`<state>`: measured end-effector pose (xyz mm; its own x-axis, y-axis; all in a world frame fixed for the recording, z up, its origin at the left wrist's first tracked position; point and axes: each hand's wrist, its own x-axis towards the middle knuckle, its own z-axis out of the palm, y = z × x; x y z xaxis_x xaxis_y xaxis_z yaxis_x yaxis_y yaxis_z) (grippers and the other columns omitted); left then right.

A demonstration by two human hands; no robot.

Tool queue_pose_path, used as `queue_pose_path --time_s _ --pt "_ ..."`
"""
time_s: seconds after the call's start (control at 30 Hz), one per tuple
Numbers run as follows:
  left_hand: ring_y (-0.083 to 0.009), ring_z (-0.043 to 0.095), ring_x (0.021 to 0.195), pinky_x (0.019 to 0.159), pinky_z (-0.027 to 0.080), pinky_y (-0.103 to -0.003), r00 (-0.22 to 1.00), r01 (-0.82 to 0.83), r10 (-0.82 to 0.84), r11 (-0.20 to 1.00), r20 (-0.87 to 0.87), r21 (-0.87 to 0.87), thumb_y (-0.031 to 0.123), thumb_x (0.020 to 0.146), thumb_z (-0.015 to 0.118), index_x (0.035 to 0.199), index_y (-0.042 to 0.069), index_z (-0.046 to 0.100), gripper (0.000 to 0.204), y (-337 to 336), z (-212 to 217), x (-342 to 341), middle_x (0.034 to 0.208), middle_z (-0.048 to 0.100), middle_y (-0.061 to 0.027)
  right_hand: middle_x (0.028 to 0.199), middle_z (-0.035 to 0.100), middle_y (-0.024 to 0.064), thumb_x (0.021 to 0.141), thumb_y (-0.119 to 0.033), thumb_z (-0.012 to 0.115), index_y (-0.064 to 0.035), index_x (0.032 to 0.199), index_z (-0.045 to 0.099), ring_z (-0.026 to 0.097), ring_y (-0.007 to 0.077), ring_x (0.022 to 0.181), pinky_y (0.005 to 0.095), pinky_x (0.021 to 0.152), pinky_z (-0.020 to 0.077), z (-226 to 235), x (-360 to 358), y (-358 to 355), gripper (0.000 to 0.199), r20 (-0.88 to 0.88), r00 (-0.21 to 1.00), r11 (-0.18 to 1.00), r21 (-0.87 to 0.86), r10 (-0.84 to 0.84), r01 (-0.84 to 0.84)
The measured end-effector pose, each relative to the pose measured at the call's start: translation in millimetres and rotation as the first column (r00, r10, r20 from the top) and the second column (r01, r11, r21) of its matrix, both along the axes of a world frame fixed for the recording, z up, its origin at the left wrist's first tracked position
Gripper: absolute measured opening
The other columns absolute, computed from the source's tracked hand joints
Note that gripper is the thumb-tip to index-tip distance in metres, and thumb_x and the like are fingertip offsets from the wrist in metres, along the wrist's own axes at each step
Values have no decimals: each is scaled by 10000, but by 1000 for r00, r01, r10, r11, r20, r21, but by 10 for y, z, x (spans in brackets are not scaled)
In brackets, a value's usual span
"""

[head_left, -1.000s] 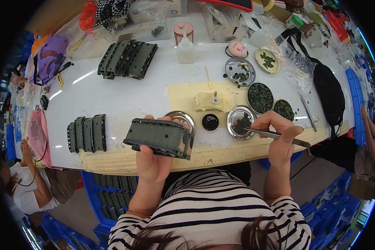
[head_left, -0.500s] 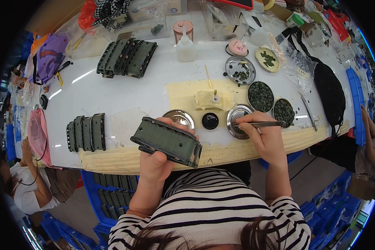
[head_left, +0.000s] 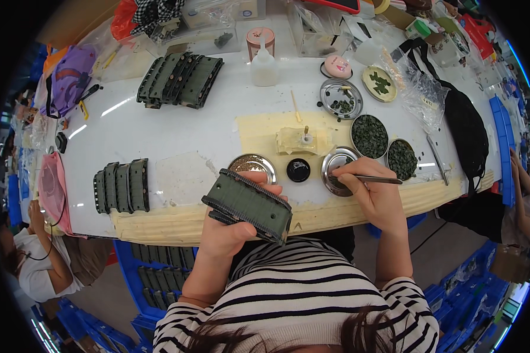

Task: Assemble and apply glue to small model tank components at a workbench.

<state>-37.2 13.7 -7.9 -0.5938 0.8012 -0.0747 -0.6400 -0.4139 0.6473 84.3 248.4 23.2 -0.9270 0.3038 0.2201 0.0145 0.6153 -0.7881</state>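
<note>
My left hand [head_left: 222,238] is closed around a dark green curved panel [head_left: 247,206] with ribbed edges and a small hole near each end. Its face is tilted up, and another layer shows underneath. In my right hand [head_left: 378,200] is a slim metal tool, apparently tweezers [head_left: 383,179], gripped like a pen. Its working end is hidden by my fingers, over the right side of a round metal dish [head_left: 325,170]. Left of that dish stands a small black pot [head_left: 298,170]. A metal dish with brown bits [head_left: 254,163] lies just beyond the panel.
Two round tins of dark green pieces [head_left: 368,136] [head_left: 401,159] stand right of the metal dish. Beyond is a taped block [head_left: 303,141]. Green panels are grouped at left [head_left: 122,186] and far left [head_left: 179,81]. A white squeeze bottle [head_left: 264,69] stands at the back. People sit at both sides.
My left hand has shifted right and slightly toward me with the panel, which is turned a little more. My right hand has barely moved; the tool's back end has dipped slightly.
</note>
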Motion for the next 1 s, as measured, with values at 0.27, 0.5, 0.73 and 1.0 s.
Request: queue_pose_path --time_s 0.27,0.5,0.73,1.0 --pt "-298 603 1119 947 505 -419 997 80 -80 997 19 0 103 697 821 1315 -45 429 747 16 -13 44 1187 599 -228 799 650 115 818 -46 669 4 898 679 608 245 735 324 670 471 102 0 11 95 44 998 999 10 35 -35" --pt "-289 600 1121 944 508 -417 992 93 -91 996 83 -13 82 710 797 1299 -39 450 694 23 17 43 1190 594 -236 794 630 114 812 -60 684 -5 889 664 593 262 723 330 652 475 68 -11 17 96 34 998 999 -2 54 -54" --pt "-234 609 1088 923 505 -367 992 129 -129 987 6 -94 95 713 796 1310 -46 455 702 92 116 62 1250 575 -197 773 651 105 870 -63 628 14 892 674 612 213 687 307 636 478 42 -6 -54 92 -48 996 980 -191 -69 58" --pt "-118 602 993 871 476 -276 970 200 -217 969 -112 -146 117 692 815 1360 -53 437 786 166 188 83 1329 542 -126 742 646 91 908 -70 591 -7 894 676 592 209 633 310 589 451 274 -233 -301 107 -210 977 981 -195 -21 -21"
